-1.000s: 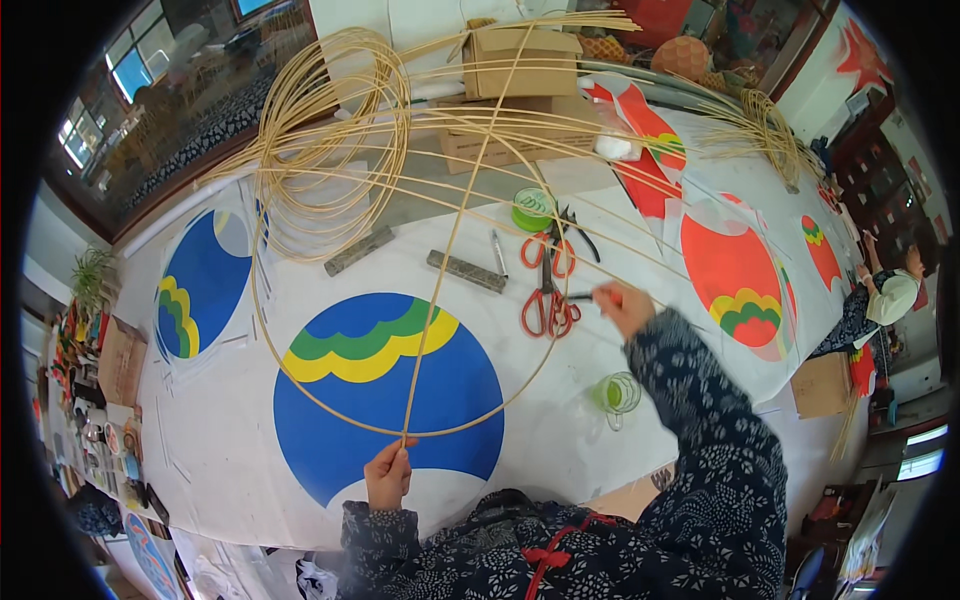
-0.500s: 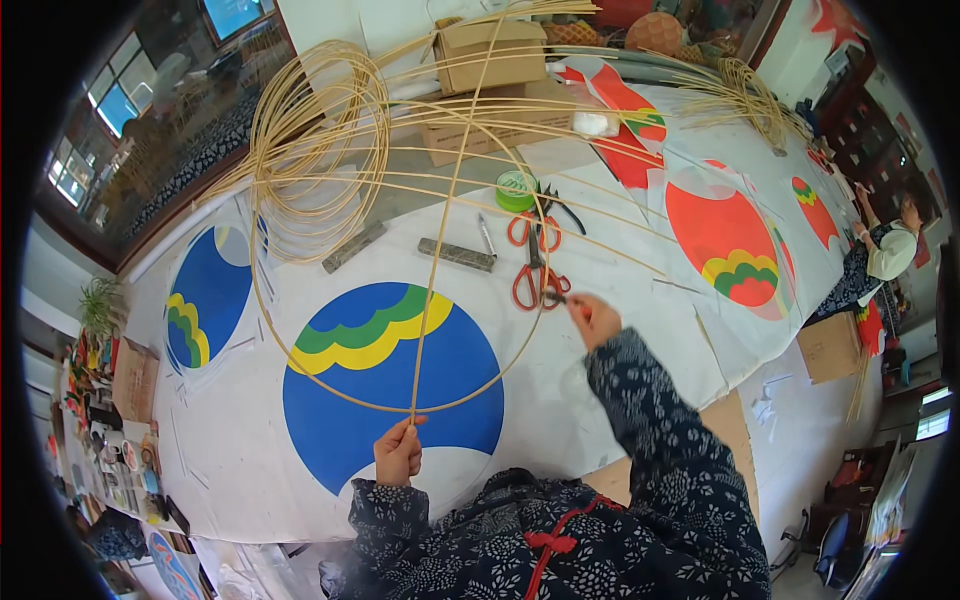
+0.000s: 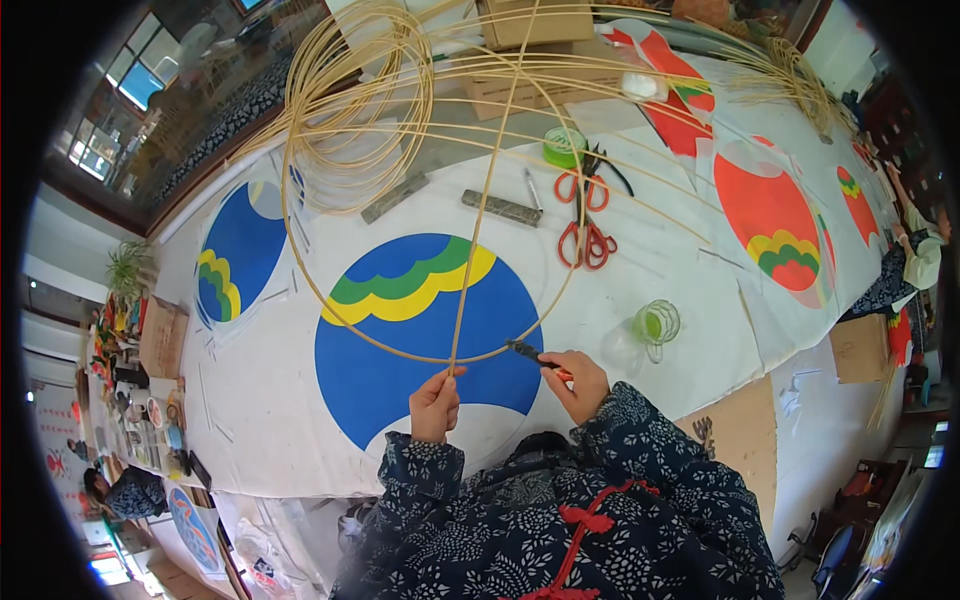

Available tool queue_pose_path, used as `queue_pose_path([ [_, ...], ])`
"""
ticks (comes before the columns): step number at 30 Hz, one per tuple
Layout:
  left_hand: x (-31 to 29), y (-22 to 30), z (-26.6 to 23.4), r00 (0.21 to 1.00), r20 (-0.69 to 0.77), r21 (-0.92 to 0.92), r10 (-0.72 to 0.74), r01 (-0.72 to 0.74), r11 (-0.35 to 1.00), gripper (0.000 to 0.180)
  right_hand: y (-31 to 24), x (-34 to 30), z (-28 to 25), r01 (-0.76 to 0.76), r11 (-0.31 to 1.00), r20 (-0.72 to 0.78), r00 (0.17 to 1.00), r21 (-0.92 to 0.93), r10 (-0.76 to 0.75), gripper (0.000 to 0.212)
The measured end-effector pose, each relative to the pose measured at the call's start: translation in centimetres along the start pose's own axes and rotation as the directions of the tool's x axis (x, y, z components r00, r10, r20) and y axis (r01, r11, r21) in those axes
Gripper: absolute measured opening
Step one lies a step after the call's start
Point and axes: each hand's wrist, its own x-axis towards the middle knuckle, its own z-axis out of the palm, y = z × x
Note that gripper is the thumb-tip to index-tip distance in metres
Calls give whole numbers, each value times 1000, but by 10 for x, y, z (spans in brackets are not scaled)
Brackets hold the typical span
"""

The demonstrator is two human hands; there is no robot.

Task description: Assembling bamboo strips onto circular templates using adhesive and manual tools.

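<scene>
The lower end of a straight cane strip (image 3: 483, 205) is pinched between the thumb and fingers of the left hand (image 3: 434, 406), just on the near side of where the strip is crossed by a bent cane hoop (image 3: 392, 349). By the right hand (image 3: 580, 388) a dark tool (image 3: 527, 351) with an orange-red handle is held, the fingers being closed around that handle. The tool's tip is pointed left and is seen at the hoop, just right of the crossing; whether the cane is gripped by it cannot be told.

The hoop and strip are held over a round blue panel (image 3: 400, 375), which is laid on the white desk (image 3: 270, 420) and is marked with green and yellow wavy bands. The far part of the strip is crossed by several long, thin canes. On the far left, a large coil of cane (image 3: 300, 100) can be seen, with another blue panel (image 3: 240, 240) placed on its near side.

Beyond the round panel, two grey bars (image 3: 500, 207) are laid, with a pen (image 3: 532, 188) beside the right one. Farther right, red-handled scissors (image 3: 581, 228) are set near a green tape roll (image 3: 565, 147). A glass mug (image 3: 655, 325) is stood to the right of the tool, and a red panel (image 3: 755, 205) is spread farther right. At the far side a cardboard box (image 3: 562, 28) is placed.
</scene>
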Motion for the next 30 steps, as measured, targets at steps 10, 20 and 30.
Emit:
queue_pose_path([
  [10,-2,-7,11,980,-129,128,150,-134,983,20,-50,-2,-6,300,953,54,952,46,-302,25],
  [20,-1,-12,10,991,-93,66,101,-95,993,21,-50,-1,12,323,946,88,942,22,-323,25],
  [30,0,-10,10,991,-95,57,94,-89,994,20,-33,-2,8,292,956,88,953,11,-292,22],
])
